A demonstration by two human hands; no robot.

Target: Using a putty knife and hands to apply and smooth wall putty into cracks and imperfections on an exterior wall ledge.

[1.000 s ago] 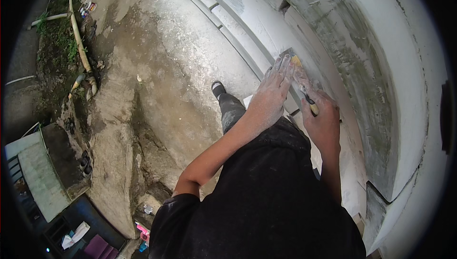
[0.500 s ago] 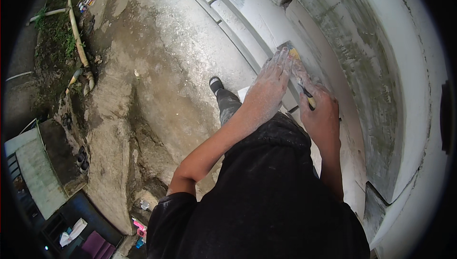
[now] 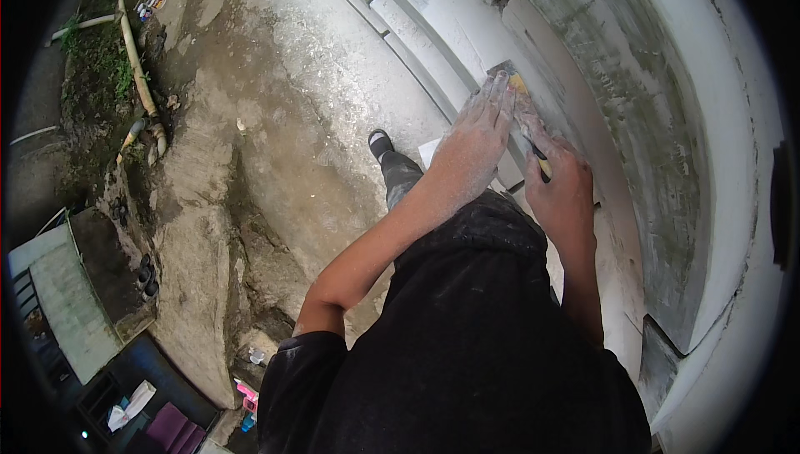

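My right hand (image 3: 560,175) is closed round a dusty putty knife (image 3: 518,85), its flat blade lying against the pale, plastered wall surface (image 3: 467,33). A black and yellow handle end (image 3: 543,164) shows between the thumb and fingers. My left hand (image 3: 477,141) lies over the tool with its fingers stretched out together, the fingertips beside the blade and hiding part of it. White dust coats both hands. The lower part of the blade and the grip inside my right palm are hidden.
Grooved white ledges (image 3: 400,20) run beside the wall. Farther right is a grey-green, patchy plaster band (image 3: 658,145). My sandalled foot (image 3: 380,144) stands on the stained concrete floor (image 3: 292,129). Pipes (image 3: 137,62) and a pair of dark shoes (image 3: 147,277) are at left.
Both hands and the putty knife have shifted slightly farther up along the wall, and a little more of the blade shows past my left fingertips. The grip is unchanged.
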